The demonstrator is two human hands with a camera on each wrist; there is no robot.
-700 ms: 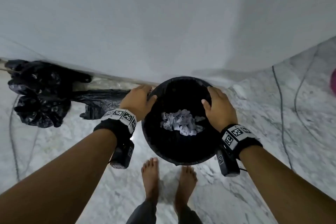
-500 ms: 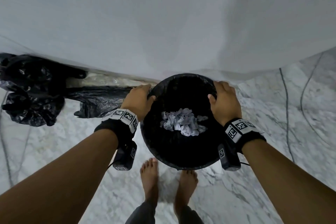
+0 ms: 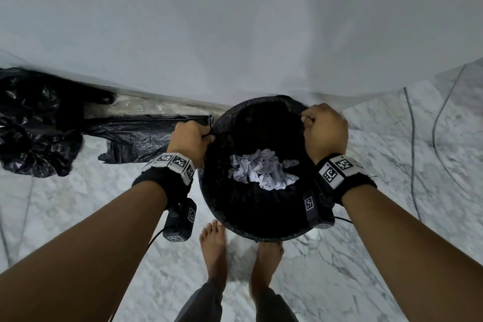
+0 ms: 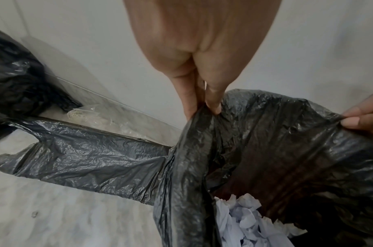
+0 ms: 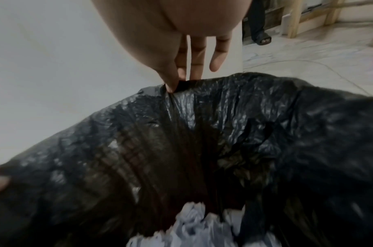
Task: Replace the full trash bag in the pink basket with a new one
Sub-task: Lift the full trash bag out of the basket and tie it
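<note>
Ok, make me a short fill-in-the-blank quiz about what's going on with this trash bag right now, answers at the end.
1. Each hand, the left hand and the right hand, pinches the bag's ____.
2. The black trash bag holds crumpled ____.
3. A flat spare bag lies on the marble ____.

Answers: rim; paper; floor
</note>
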